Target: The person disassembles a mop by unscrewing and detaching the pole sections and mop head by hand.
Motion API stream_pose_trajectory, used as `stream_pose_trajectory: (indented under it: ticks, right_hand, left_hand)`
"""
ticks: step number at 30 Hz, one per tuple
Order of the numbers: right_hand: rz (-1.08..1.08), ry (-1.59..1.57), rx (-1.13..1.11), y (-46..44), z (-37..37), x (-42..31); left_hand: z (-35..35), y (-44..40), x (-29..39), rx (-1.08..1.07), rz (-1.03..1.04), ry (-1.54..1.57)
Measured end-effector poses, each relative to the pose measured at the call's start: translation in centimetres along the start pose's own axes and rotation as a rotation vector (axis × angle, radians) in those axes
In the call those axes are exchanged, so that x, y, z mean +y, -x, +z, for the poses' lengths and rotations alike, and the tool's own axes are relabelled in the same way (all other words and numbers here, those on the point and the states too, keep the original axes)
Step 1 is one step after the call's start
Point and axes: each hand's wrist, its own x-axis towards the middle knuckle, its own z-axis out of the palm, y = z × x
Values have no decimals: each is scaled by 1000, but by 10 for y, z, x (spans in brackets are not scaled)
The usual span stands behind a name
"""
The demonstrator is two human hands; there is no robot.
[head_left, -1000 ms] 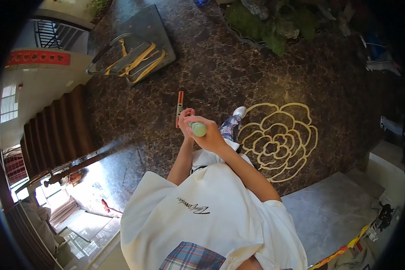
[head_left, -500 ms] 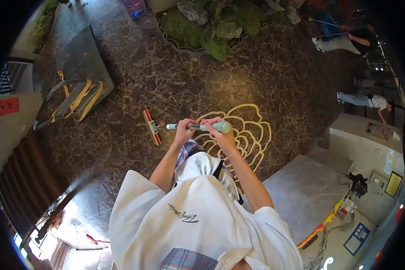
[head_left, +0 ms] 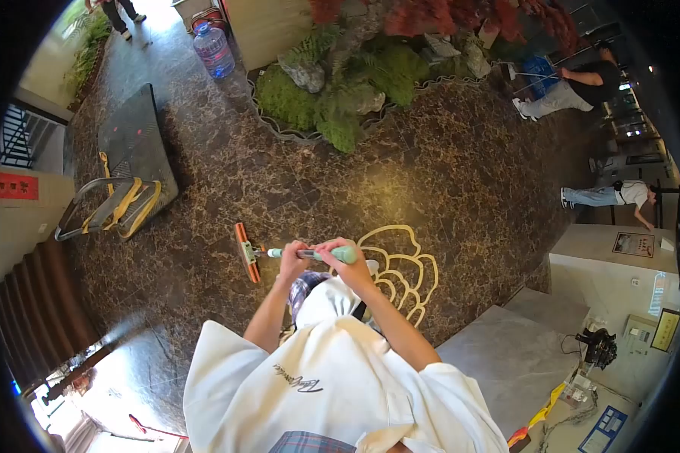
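- Fingers (head_left: 286, 254) of the bare left hand (head_left: 292, 263) are curled round the long mop with a pale green and silver pole (head_left: 276, 253), and its round pale green end (head_left: 345, 254) is wrapped by the bare right hand (head_left: 335, 246). No gap can be seen, so both holds look snug.
- The mop is held out in front of the loose white shirt (head_left: 332, 392). Its thin, straight orange-red head (head_left: 248, 254) is down low, left of the curly yellow flower lines (head_left: 418, 243) on the shiny brown marbled floor (head_left: 302, 181). It cannot be told for sure if the floor is touched.
- By the look of it, the mop is being worked over the floor, with this step partway through.
- For the next stroke, a tight hold and a flat head would be needed. Care would be called for near the flat black cart with a bent bar and yellow straps (head_left: 136, 143).
- A big clear plastic bottle (head_left: 213, 51) is seen far off; blue and pink show through, but water cannot be made out.
- Green moss (head_left: 281, 97) and grey rocks (head_left: 304, 74) are held inside the dark wavy garden edge (head_left: 279, 137).
- A blue bin (head_left: 538, 75) is seen by a far-off person in a dark top (head_left: 595, 83); its inside is hidden.
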Motion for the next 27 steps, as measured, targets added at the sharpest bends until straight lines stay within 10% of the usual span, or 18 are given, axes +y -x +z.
stream_pose_trajectory:
  ticks: [11, 27]
  right_hand:
    - [-106, 78, -30, 27, -192, -46]
    - [-288, -147, 671, 13, -514, -126]
  left_hand:
    - [173, -33, 103, -190, -55, 92]
    - [520, -172, 250, -583, 147, 87]
